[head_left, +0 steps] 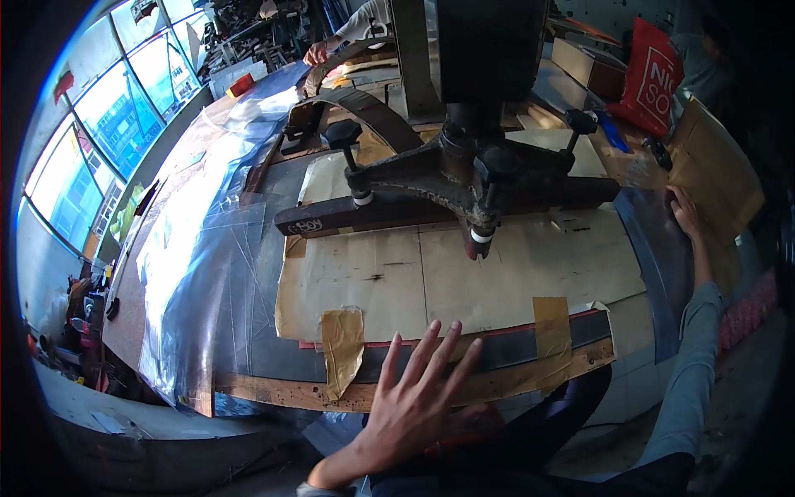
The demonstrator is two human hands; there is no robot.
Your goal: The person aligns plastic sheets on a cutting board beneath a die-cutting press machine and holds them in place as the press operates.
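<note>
My left hand (414, 393) is spread with its fingers apart over the front wooden edge of the work table, and nothing is in it. Its fingertips reach the lower border of a cream sheet (348, 286), held down by brown tape strips (343, 352); whether they touch is unclear. Far to the right, my right hand (686, 214) is stretched out, fingers extended, beside a brown cardboard sheet (716, 178) and a clear plastic sheet (658, 240). I see nothing gripped in it. A black press head with a dark bar (447, 207) stands over the cream sheet.
Crumpled clear plastic (190, 273) covers the table's left side. At the back right are a red bag (650, 79), a cardboard box (584, 66) and a blue tool (611, 131). Another person's hand (316, 54) is at the far side. Windows line the left wall.
</note>
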